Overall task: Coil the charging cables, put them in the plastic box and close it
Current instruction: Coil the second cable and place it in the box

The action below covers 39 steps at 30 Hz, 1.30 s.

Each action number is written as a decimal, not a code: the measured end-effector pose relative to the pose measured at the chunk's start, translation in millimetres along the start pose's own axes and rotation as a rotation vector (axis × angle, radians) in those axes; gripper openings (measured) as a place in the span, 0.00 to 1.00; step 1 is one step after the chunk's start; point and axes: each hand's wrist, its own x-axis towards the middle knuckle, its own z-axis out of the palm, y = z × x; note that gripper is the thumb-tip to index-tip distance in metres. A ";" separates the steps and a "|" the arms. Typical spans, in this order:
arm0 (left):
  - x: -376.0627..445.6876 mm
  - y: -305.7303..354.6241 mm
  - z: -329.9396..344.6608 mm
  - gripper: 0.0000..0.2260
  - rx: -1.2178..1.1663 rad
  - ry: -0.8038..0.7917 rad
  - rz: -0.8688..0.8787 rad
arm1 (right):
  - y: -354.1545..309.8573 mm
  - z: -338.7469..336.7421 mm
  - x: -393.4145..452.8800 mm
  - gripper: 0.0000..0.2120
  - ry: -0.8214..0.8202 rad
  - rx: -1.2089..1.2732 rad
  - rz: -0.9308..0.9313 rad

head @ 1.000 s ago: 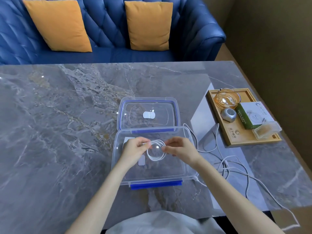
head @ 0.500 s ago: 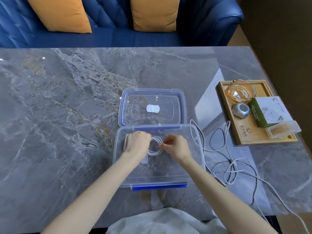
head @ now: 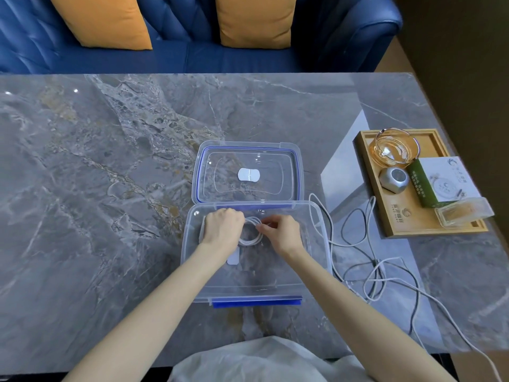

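A coiled white charging cable [head: 251, 235] is pinched on either side by the left hand [head: 222, 229] and right hand [head: 281, 233] inside the open clear plastic box [head: 316, 274].

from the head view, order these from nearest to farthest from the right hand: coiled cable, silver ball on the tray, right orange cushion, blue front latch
1. coiled cable, touching the right hand, inside the plastic box
2. blue front latch, at the box's near edge
3. silver ball, on the wooden tray to the right
4. right orange cushion, on the sofa beyond the table
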 end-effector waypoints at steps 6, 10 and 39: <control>-1.0 -4.1 7.0 0.08 0.001 0.022 0.039 | 0.5 -7.6 2.4 0.11 -0.064 -0.057 -0.040; -2.2 -7.6 2.5 0.05 -0.099 0.002 0.084 | -0.8 -16.7 1.1 0.14 -0.126 -0.053 -0.026; -30.7 180.8 -42.7 0.18 -0.118 0.223 0.919 | 147.6 -182.0 -129.4 0.26 0.350 -0.914 -0.125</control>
